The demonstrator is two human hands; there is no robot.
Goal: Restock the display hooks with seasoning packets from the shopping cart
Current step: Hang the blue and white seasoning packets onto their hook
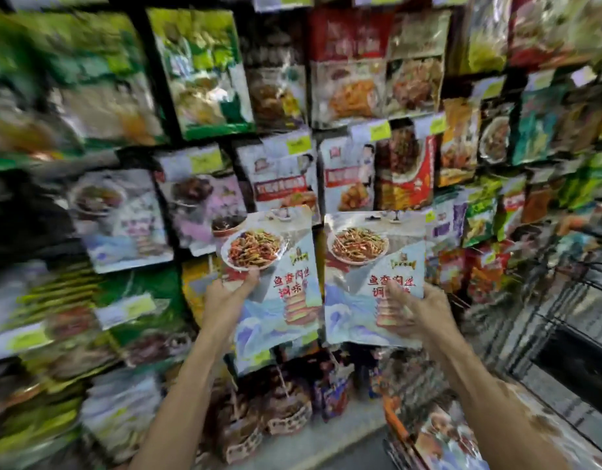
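Holding two matching packets up side by side, we grip the left packet (pixel 279 317) at its left edge with our left hand (pixel 225 300), thumb on its front. Our right hand (pixel 418 313) clasps the right packet (pixel 354 300) at its lower right edge. Both packets stand upright, almost edge to edge, close before the hanging rows of the display (pixel 279 171), while the wire cart (pixel 571 300) stands to the right.

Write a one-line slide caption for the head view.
Left hand holds one seasoning packet, right hand its twin, before the crowded display; cart at right.
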